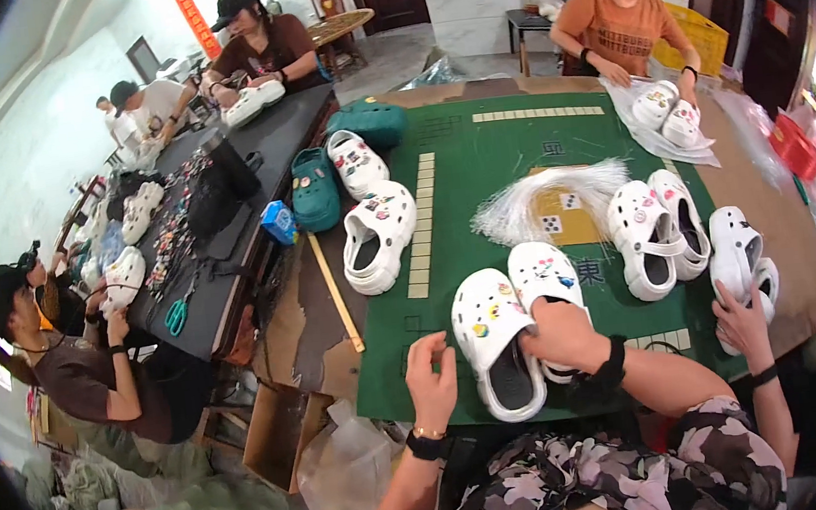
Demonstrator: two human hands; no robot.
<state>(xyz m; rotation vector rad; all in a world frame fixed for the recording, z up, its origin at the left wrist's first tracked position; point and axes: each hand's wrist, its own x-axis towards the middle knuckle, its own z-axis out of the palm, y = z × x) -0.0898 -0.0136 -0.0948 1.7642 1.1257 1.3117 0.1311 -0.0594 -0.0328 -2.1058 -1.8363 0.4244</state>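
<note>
Left hand point(432, 381): loosely curled, nothing visible in its grasp — just beside the left clog point(483, 315), apart from it.
Right hand point(566, 333): lowered over the opening of the right clog point(542, 268); fingertips partly hidden, so cannot tell whether gripping or only resting.
Clog direction: toes away from the body, heels toward it; long axes running near to far, slanted slightly left at the toes.
Clog place: side by side on the green mat point(462, 153), at its near part, the left one set closer.
Clog looks: white, rounded, perforated; dark insole in the left; small coloured charms on both.
In the way: right hand and black wristband point(609, 361) — over the right clog's heel end.
Beyond the toes: white strand bundle point(523, 204), across a tan panel point(581, 228).
Rightward: white clog pair point(640, 241); farther, a co-worker's hand point(741, 326) on another white clog point(732, 248).
Leftward: charmed white clog point(386, 219), teal clog point(314, 193), wooden strip point(336, 293).
</note>
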